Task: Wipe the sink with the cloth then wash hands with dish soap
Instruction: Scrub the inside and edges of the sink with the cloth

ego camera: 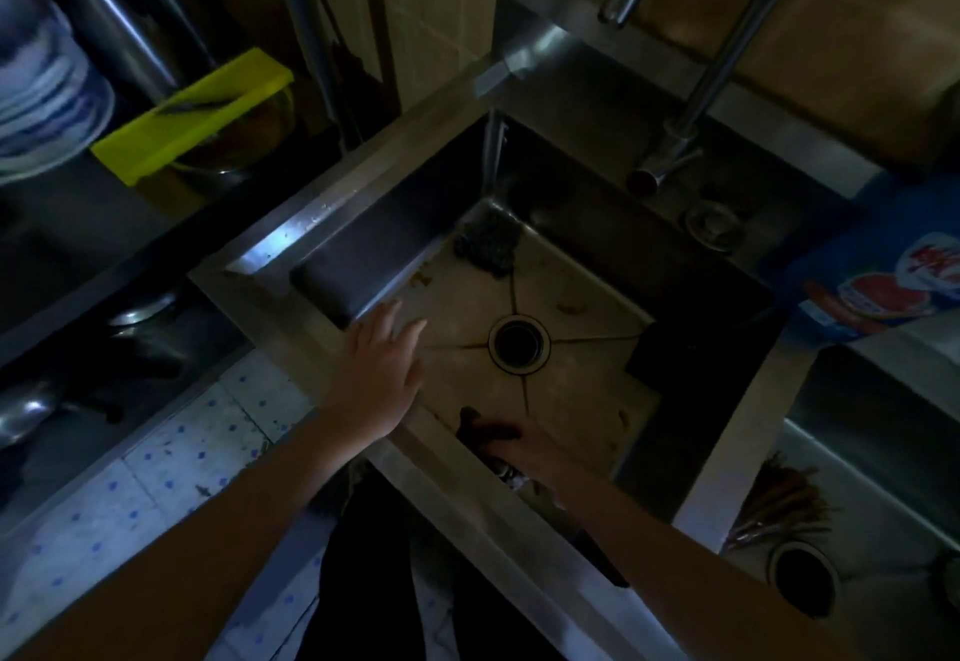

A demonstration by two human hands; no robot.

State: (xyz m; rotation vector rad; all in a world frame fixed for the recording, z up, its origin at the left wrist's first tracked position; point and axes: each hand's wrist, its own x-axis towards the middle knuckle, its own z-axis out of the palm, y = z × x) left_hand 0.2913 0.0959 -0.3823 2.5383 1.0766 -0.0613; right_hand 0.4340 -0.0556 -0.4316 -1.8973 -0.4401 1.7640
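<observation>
The sink [311, 216] holds a dark scrubbing wad [485, 244] in the corner farthest from the right hand [527, 452]. Under that hand lies the cloth [475, 424], dark and crumpled; the grip is too dim to tell. The left hand [379, 374], fingers spread, holds nothing.

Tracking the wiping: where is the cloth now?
Head view, lower centre: the cloth lies on the sink floor at the near wall, under the right hand, below the drain.
</observation>
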